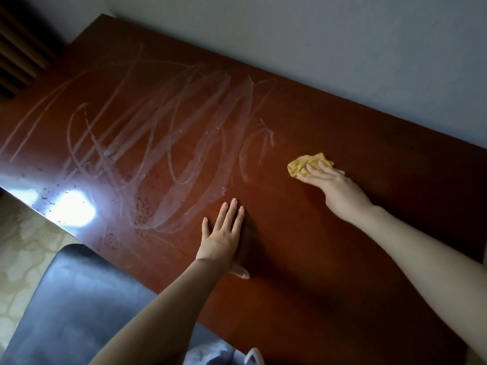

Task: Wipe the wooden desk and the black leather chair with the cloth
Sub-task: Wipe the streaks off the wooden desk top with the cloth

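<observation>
Bench (329,233): dark red-brown wood, long, its far edge against the wall (342,35). It fills most of the view.

Chair (79,299): black leather, tucked at the bench's near edge toward its left end. Nothing touches it. Judged: chair not wiped yet, desk pass comes first.

Streaks (163,133): pale looping wipe marks across the left half of the bench. The right half looks plain and unmarked. Judged: wiping is under way, the right part is being worked or comes next.

Glare (71,209): bright light patch on the bench's near-left edge, with small dark specks (52,185) scattered round it. Cannot tell if they are dirt or droplets.

Left hand (224,238): flat on the bench near its front edge, about mid-length, just right of the streaks. Fingers straight and slightly spread, thumb out to the side, holding nothing. Judged: it props the body for the reach across.

Right hand (326,180): further in on the bench, right of the streaks, arm stretched out. Fingers fairly straight, laid on top of the cloth, pressing it down onto the wood rather than wrapping it.

Cloth (303,164): yellow, bunched, on the bench under the right fingers, sticking out ahead of them. Judged: bunched so the palm can push it as a pad.
</observation>
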A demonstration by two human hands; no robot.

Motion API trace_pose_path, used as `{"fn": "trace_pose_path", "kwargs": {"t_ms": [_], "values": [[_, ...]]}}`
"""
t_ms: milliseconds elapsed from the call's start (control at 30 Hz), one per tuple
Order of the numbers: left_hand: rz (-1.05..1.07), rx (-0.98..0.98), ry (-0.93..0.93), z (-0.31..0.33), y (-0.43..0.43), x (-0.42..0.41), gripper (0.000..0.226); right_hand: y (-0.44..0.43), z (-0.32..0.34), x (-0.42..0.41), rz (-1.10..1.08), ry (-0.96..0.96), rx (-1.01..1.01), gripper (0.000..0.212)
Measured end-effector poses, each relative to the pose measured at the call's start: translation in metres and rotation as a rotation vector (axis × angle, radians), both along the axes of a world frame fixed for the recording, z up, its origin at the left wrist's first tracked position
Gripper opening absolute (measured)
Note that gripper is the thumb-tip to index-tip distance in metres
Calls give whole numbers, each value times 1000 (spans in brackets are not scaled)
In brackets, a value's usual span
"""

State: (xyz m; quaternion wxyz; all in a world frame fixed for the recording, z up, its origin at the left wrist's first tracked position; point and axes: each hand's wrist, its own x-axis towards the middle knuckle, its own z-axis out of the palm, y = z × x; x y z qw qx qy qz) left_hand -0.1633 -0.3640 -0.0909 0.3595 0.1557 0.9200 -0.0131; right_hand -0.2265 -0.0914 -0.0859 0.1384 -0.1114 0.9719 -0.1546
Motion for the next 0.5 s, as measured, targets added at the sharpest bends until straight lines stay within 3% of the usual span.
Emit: {"fn": "trace_pose_path", "kwargs": {"t_ms": [300, 500], "values": [[10, 6, -9, -4, 0, -1, 149, -42, 2, -123, -104, -90, 189, 74], [16, 16, -11, -4, -1, 0, 149, -74, -3, -127, -96, -41, 167, 72]]}}
